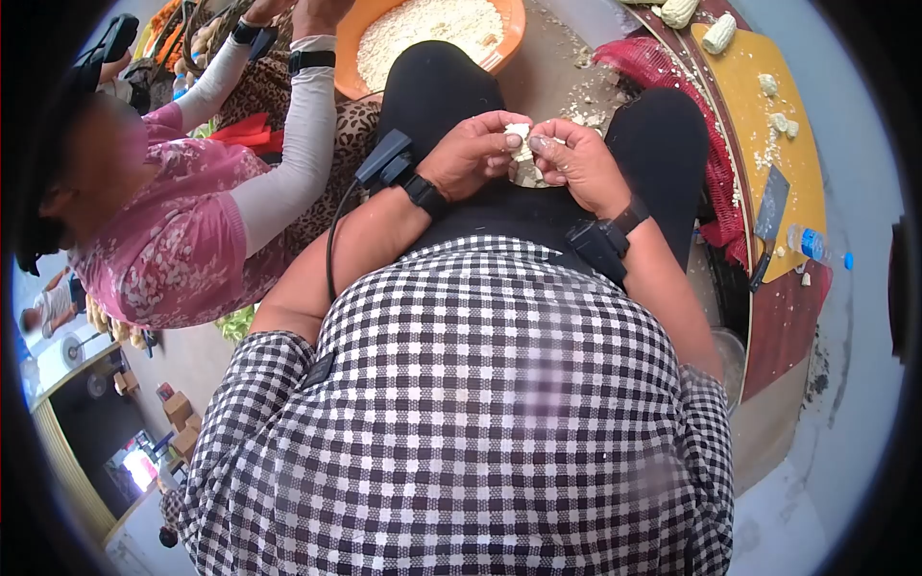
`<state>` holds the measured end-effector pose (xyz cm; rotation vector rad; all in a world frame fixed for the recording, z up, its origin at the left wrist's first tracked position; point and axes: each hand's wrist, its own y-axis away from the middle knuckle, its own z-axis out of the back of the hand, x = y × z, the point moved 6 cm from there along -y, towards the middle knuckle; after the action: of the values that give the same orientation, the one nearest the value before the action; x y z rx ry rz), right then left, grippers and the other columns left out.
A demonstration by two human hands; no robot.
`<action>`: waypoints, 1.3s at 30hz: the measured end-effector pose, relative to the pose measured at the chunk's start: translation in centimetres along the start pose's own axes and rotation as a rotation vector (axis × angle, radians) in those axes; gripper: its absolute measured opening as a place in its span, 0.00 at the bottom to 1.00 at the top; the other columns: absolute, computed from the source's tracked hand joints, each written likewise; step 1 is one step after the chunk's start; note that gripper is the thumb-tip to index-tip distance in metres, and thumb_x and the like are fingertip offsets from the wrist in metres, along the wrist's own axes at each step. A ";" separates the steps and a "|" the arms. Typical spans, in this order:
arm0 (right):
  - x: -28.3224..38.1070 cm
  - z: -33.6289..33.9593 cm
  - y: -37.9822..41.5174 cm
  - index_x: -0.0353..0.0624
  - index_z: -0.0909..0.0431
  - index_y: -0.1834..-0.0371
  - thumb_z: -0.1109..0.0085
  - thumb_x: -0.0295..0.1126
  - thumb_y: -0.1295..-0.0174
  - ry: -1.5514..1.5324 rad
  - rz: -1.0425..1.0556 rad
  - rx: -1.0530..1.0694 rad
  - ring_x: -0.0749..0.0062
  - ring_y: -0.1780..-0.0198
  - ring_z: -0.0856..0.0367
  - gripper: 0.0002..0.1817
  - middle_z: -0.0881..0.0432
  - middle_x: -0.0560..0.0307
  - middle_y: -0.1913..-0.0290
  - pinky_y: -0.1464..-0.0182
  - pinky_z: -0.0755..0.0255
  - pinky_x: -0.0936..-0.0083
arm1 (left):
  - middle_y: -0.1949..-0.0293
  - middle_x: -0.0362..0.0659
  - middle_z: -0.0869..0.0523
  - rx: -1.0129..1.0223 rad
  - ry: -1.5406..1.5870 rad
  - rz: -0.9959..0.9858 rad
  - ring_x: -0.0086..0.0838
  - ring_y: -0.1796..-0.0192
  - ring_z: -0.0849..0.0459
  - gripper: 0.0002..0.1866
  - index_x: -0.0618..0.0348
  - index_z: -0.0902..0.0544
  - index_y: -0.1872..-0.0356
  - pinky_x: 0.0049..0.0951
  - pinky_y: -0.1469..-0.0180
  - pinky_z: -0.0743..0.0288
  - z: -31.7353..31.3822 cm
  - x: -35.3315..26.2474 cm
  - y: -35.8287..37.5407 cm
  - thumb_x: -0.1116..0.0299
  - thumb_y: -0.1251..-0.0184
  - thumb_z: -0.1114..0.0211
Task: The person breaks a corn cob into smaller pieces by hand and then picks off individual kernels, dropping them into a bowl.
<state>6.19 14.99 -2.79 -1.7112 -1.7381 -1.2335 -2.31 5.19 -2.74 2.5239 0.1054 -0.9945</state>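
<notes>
Yellow board (799,125) lies right; centrally, I see left hand (469,154) and right hand (584,165), fingers pinching 1 pale corn piece (521,144)

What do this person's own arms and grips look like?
Short black-and-white checked sleeves leave both forearms bare. The left grip and right grip are gloveless. Each wrist has a black strap with a dark boxy device; a black cable runs by the left forearm.

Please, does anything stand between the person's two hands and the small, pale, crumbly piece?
Nothing visible does: the bare left hand and bare right hand both touch the small, pale, crumbly piece directly.
</notes>
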 end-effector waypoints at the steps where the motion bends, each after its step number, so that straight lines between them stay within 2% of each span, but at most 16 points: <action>1: -0.1 0.0 0.0 0.39 0.26 0.66 0.45 0.31 0.35 0.016 -0.002 -0.008 0.85 0.79 0.30 0.07 0.25 0.60 0.77 0.78 0.37 0.91 | 0.66 0.34 0.23 -0.010 0.006 0.003 0.12 0.77 0.34 0.16 0.59 0.26 0.50 0.11 0.76 0.40 0.1 0.1 0.0 0.72 0.39 0.38; 9: -0.2 0.3 -0.1 0.39 0.27 0.68 0.48 0.28 0.36 0.240 0.000 -0.090 0.85 0.79 0.31 0.05 0.26 0.62 0.78 0.78 0.37 0.90 | 0.66 0.34 0.21 0.012 -0.068 0.002 0.12 0.77 0.34 0.15 0.59 0.24 0.51 0.11 0.76 0.40 -0.2 0.1 0.0 0.73 0.40 0.37; 12: -1.0 0.7 -0.5 0.39 0.28 0.68 0.49 0.29 0.36 0.105 -0.026 -0.043 0.85 0.80 0.33 0.05 0.28 0.64 0.78 0.79 0.38 0.91 | 0.65 0.34 0.21 0.026 -0.077 -0.008 0.12 0.77 0.34 0.16 0.59 0.24 0.51 0.12 0.76 0.39 -0.5 0.0 0.1 0.73 0.41 0.36; 15: -1.0 0.3 -0.5 0.40 0.29 0.67 0.50 0.28 0.36 -0.158 -0.063 0.034 0.85 0.80 0.34 0.05 0.31 0.65 0.78 0.79 0.39 0.92 | 0.65 0.34 0.21 0.016 -0.076 -0.025 0.12 0.77 0.34 0.17 0.59 0.24 0.50 0.12 0.75 0.39 -0.3 0.0 0.0 0.74 0.42 0.36; 18: -0.5 -0.2 -0.2 0.39 0.29 0.64 0.46 0.31 0.36 -0.257 -0.068 -0.001 0.86 0.79 0.34 0.07 0.31 0.64 0.77 0.79 0.40 0.93 | 0.64 0.35 0.20 0.017 -0.088 -0.038 0.12 0.76 0.33 0.18 0.59 0.24 0.50 0.11 0.74 0.38 -0.3 0.1 0.1 0.75 0.42 0.35; 21: -0.6 -0.5 -0.3 0.38 0.27 0.62 0.43 0.35 0.37 -0.043 -0.046 -0.015 0.87 0.77 0.33 0.11 0.29 0.64 0.76 0.79 0.39 0.93 | 0.64 0.35 0.20 0.008 -0.118 -0.052 0.12 0.75 0.31 0.19 0.59 0.24 0.49 0.11 0.73 0.37 -0.2 0.2 0.1 0.76 0.43 0.35; 24: -1.0 0.1 -0.6 0.37 0.26 0.60 0.41 0.37 0.37 -0.006 -0.018 -0.001 0.87 0.77 0.31 0.13 0.27 0.63 0.74 0.79 0.39 0.94 | 0.63 0.36 0.20 0.011 -0.122 -0.064 0.12 0.74 0.30 0.19 0.59 0.25 0.49 0.10 0.73 0.37 0.0 0.4 0.0 0.76 0.43 0.35; 39: -1.5 0.4 -1.0 0.35 0.28 0.60 0.49 0.32 0.33 0.034 -0.016 0.027 0.86 0.78 0.34 0.10 0.29 0.61 0.75 0.80 0.41 0.92 | 0.63 0.37 0.20 0.009 -0.079 -0.046 0.13 0.75 0.32 0.18 0.60 0.24 0.49 0.12 0.73 0.36 0.7 0.7 -0.1 0.75 0.41 0.36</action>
<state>5.65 14.55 -4.51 -1.6550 -1.7437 -1.2336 -2.27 4.94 -3.65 2.4970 0.1365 -1.1142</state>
